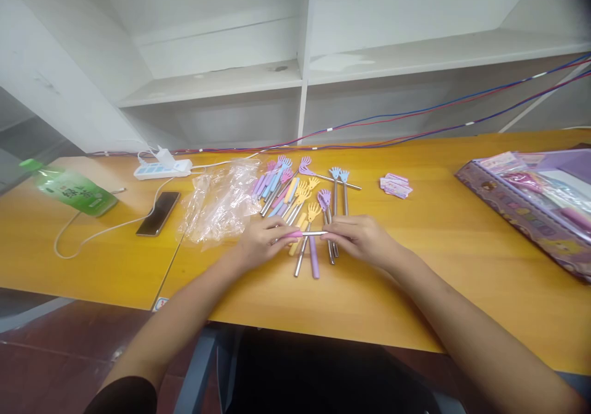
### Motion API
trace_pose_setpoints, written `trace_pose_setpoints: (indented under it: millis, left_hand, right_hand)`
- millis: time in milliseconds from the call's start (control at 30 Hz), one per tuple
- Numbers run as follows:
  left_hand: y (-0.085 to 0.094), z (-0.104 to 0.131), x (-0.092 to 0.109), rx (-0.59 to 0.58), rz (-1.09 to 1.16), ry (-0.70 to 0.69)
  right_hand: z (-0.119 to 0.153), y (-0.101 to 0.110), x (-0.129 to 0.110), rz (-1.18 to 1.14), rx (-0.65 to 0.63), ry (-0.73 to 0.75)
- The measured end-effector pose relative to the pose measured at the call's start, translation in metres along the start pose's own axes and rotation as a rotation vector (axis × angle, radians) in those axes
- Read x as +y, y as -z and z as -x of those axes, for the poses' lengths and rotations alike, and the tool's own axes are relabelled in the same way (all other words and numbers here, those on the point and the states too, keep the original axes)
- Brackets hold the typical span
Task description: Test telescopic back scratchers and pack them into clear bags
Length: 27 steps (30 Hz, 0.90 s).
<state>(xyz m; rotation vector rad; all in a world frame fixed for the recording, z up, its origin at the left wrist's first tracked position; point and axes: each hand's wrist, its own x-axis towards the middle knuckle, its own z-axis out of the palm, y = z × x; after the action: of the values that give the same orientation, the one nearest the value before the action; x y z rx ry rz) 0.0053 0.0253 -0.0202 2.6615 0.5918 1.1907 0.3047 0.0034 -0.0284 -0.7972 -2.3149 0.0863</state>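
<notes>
My left hand [263,239] is closed on the pink grip of a back scratcher [314,234], whose metal rod runs across to the right. At the rod's other end, the fingers of my right hand [357,237] pinch it; whether a claw head sits there is hidden. Beneath and behind both hands lie several back scratchers with metal rods and hand-shaped heads, among them a yellow one [313,211], a purple one [324,199] and a blue one [344,177]. Loose coloured grips, such as a purple grip [314,259], lie among them.
Crumpled clear plastic bags [221,202] lie left of the pile, beside a phone [158,213]. Farther left are a power strip [164,168] and a tipped green bottle [74,189]. Small pink cards [396,186] and a patterned box [521,217] are on the right.
</notes>
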Motion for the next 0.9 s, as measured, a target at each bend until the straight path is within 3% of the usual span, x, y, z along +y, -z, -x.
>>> trace_pose_setpoints:
  millis: [267,667,900]
  left_hand:
    - [-0.001,0.004,0.002,0.034,-0.02,-0.05]
    - [0.001,0.0,0.013,0.011,-0.054,-0.083]
    - [0.001,0.005,0.007,-0.044,-0.078,-0.058]
  right_hand:
    - [0.0,0.0,-0.01,0.144,0.08,0.118]
    - [-0.002,-0.007,-0.02,0.123,0.113,0.135]
    - [-0.003,-0.011,-0.023,0.141,0.104,0.122]
